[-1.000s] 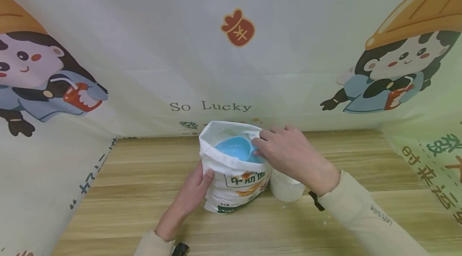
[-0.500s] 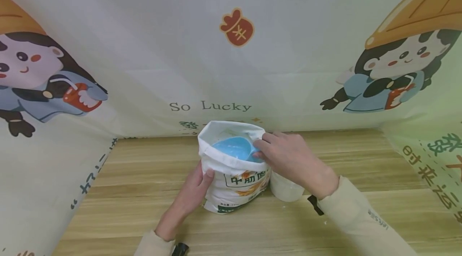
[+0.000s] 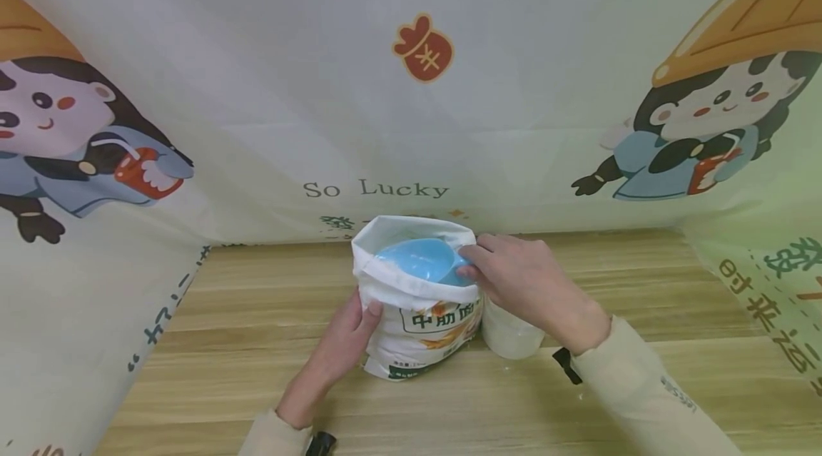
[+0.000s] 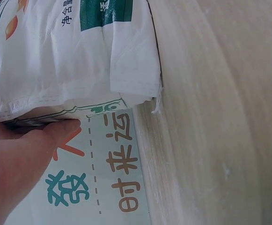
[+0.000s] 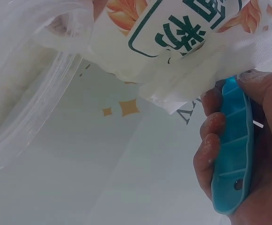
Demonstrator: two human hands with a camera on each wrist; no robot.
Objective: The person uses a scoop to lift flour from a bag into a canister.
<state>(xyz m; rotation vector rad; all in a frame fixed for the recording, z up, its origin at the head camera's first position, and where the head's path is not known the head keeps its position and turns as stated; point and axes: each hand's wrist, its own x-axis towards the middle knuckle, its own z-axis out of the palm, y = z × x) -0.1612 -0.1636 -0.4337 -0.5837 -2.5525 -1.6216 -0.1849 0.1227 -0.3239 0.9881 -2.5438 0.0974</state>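
A white flour bag (image 3: pixel 420 349) stands upright on the table with its top open and rim folded outward. My left hand (image 3: pixel 343 335) holds the bag's left side, thumb toward the front; its other fingers are mostly hidden. In the mouth of the bag sits a blue scoop (image 3: pixel 420 258), its bowl visible inside the rim. My right hand (image 3: pixel 529 285) grips the scoop; the right wrist view shows floury fingers curled round the ribbed blue handle (image 5: pixel 233 145). Close to the bag's right side, partly under my right hand, stands a clear plastic container (image 3: pixel 511 337) with whitish contents.
The wood-grain table (image 3: pixel 244 342) meets a printed cloth backdrop (image 3: pixel 289 85) at the back and both sides. A few white specks lie on the table right of the container.
My right hand has shifted slightly right and the scoop bowl has risen a little in the bag's mouth. The left hand and the bag are almost unchanged.
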